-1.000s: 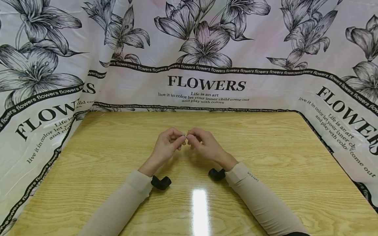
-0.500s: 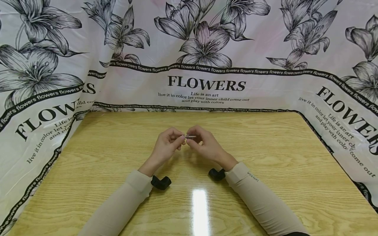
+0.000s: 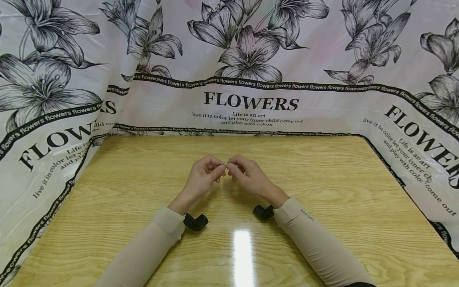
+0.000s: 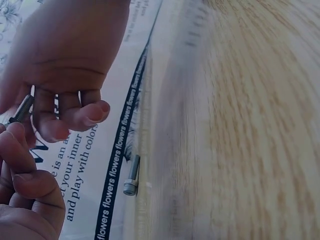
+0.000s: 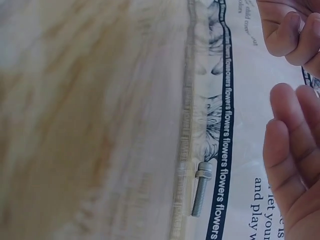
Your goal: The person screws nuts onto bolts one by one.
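Observation:
Over the middle of the table, my left hand (image 3: 201,177) pinches one end of a small metal bolt between thumb and forefinger. My right hand (image 3: 252,177) meets it from the other side, thumb and forefinger pinched on the same bolt. In the left wrist view, the threaded shank of this bolt (image 4: 24,107) sticks out toward the right palm; fingertips cover its other end, so a nut there cannot be made out. A second bolt (image 4: 132,176), with a ring like a nut close under its head, lies below the hands. The head view does not show it.
A wood-grain table (image 3: 333,171) spreads beneath both hands. White cloth with printed flowers (image 3: 251,103) hangs along its back and sides. Black curved pieces, one at the left cuff (image 3: 195,222) and one at the right cuff (image 3: 263,212), jut out from the wrists.
Half a second ago the right thumb and forefinger were spread, with the bolt's shank showing between them. Now they are closed on it again, as one second ago. The left hand has stayed put.

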{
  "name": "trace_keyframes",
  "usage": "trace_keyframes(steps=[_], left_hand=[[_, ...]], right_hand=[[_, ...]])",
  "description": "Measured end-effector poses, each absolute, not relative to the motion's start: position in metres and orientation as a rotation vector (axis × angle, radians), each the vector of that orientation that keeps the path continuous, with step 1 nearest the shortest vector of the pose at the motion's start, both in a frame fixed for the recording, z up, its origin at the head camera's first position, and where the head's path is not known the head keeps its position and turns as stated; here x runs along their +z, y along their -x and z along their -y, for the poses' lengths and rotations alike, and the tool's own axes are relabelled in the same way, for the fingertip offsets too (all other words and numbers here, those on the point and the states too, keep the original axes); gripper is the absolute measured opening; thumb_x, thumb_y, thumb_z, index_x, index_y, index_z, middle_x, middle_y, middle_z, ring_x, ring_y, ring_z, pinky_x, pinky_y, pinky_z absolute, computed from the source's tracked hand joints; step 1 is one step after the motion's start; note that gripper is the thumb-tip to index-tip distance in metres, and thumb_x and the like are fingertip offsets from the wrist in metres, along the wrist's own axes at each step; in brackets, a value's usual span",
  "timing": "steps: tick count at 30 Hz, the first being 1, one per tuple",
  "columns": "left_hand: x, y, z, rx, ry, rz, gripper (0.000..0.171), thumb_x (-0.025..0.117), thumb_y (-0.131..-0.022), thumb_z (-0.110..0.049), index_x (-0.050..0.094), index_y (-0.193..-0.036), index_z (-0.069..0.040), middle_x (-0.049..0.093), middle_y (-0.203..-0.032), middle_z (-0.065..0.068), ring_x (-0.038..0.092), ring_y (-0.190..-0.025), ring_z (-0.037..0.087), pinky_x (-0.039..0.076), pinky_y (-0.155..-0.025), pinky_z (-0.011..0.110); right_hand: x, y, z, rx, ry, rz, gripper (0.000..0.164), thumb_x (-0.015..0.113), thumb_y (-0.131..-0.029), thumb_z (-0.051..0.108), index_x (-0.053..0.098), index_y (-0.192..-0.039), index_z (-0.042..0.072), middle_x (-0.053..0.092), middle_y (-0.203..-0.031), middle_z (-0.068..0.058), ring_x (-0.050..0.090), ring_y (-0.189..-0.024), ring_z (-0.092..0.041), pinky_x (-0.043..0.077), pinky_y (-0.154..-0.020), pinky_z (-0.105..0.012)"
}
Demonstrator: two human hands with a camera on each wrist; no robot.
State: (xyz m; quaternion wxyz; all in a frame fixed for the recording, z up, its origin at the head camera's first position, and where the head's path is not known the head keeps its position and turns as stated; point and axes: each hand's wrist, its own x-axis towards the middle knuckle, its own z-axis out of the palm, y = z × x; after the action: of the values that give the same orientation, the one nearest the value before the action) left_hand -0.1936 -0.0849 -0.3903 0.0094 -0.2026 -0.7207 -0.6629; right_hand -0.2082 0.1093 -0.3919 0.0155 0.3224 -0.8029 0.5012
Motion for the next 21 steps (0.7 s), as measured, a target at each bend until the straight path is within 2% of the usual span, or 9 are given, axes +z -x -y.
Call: trace_keyframes(steps=[4, 7, 10, 13, 17, 21], left_hand=[[-0.39, 0.193, 0.084, -2.083, 0.633, 2.233, 0.008, 0.06, -0.094, -0.006, 0.062, -0.099, 0.001, 0.065, -0.082, 0.02, 0.053, -0.059, 0.017, 0.049, -0.061, 0.042], [-0.39, 0.193, 0.084, -2.083, 0.63, 2.239, 0.009, 0.06, -0.094, -0.006, 0.062, -0.099, 0.001, 0.064, -0.082, 0.02, 0.053, -0.059, 0.017, 0.049, -0.06, 0.039], [-0.39, 0.193, 0.084, -2.084, 0.621, 2.252, 0.011, 0.06, -0.094, -0.007, 0.062, -0.1, 0.002, 0.064, -0.083, 0.021, 0.053, -0.059, 0.016, 0.048, -0.059, 0.035], [-0.39, 0.194, 0.085, -2.09, 0.614, 2.263, 0.011, 0.06, -0.094, -0.006, 0.062, -0.102, 0.002, 0.064, -0.085, 0.024, 0.052, -0.059, 0.016, 0.047, -0.059, 0.032], [-0.386, 0.192, 0.085, -2.109, 0.619, 2.269, 0.012, 0.058, -0.095, -0.002, 0.061, -0.103, 0.005, 0.062, -0.088, 0.031, 0.052, -0.059, 0.018, 0.045, -0.058, 0.027], [-0.373, 0.184, 0.083, -2.104, 0.622, 2.273, 0.011, 0.057, -0.094, 0.001, 0.059, -0.101, 0.008, 0.06, -0.087, 0.034, 0.051, -0.059, 0.019, 0.044, -0.058, 0.024]], right_hand=[[-0.391, 0.207, -0.109, 1.581, -0.987, 2.488, 0.019, 0.058, -0.097, 0.018, 0.056, -0.115, 0.015, 0.064, -0.11, -0.001, 0.066, -0.084, -0.019, 0.053, -0.07, -0.034], [-0.391, 0.207, -0.109, 1.61, -1.009, 2.453, 0.02, 0.06, -0.095, 0.011, 0.055, -0.114, 0.012, 0.064, -0.11, -0.003, 0.066, -0.089, -0.023, 0.053, -0.073, -0.034], [-0.392, 0.207, -0.108, 1.612, -1.025, 2.433, 0.015, 0.058, -0.096, 0.008, 0.057, -0.11, 0.009, 0.064, -0.105, -0.005, 0.065, -0.082, -0.027, 0.053, -0.07, -0.034], [-0.394, 0.208, -0.108, 1.59, -1.032, 2.444, 0.01, 0.053, -0.099, 0.011, 0.059, -0.104, 0.006, 0.064, -0.095, -0.008, 0.063, -0.074, -0.024, 0.052, -0.064, -0.033], [-0.394, 0.208, -0.108, 1.564, -1.023, 2.481, 0.02, 0.046, -0.103, 0.02, 0.061, -0.097, 0.007, 0.061, -0.083, -0.01, 0.06, -0.069, -0.02, 0.051, -0.062, -0.032], [-0.392, 0.208, -0.109, 1.556, -1.002, 2.484, 0.016, 0.049, -0.102, 0.022, 0.06, -0.105, 0.011, 0.064, -0.093, -0.008, 0.062, -0.071, -0.018, 0.051, -0.063, -0.033]])
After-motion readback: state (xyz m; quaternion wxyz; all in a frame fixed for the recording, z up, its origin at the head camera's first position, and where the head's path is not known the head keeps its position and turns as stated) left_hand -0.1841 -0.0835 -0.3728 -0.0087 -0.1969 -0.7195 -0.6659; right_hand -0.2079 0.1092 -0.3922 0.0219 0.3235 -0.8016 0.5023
